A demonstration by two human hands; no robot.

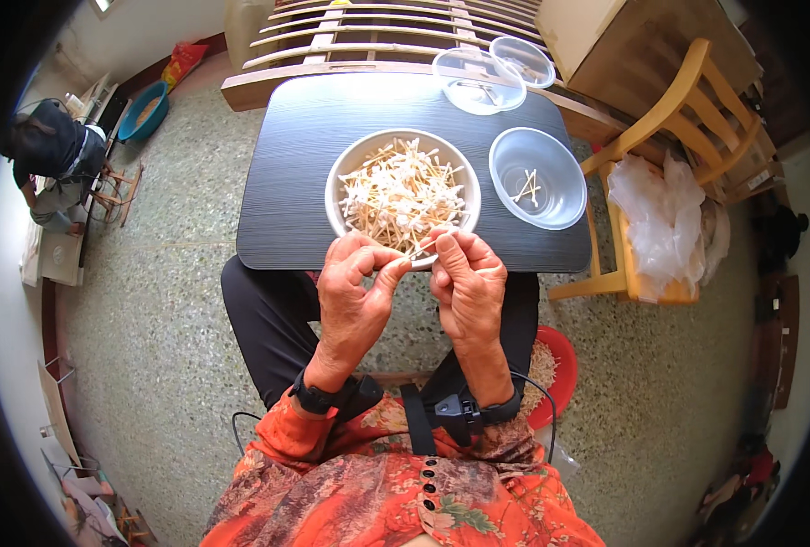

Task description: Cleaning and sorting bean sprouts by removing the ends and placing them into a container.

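A white bowl (pixel 335 187) heaped with cotton swabs (pixel 403 187) stands at the near middle of the dark table. Just over its near rim, my left hand (pixel 355 287) and my right hand (pixel 469 287) come close together, both closed in a pinch. Between their fingertips lies a thin wooden-stick cotton swab (pixel 420 249), one end toward each hand; the fingers partly cover it. To the right of the bowl, a clear plastic tub (pixel 560 205) has a few swabs on its bottom.
Two more clear tubs (pixel 459 66) stand at the table's (pixel 286 137) far right. A wooden chair (pixel 674 109) with plastic bags (pixel 660 214) is on the right. Below my right arm, a red basin (pixel 564 365) holds more swabs. Another person (pixel 54 155) sits far left.
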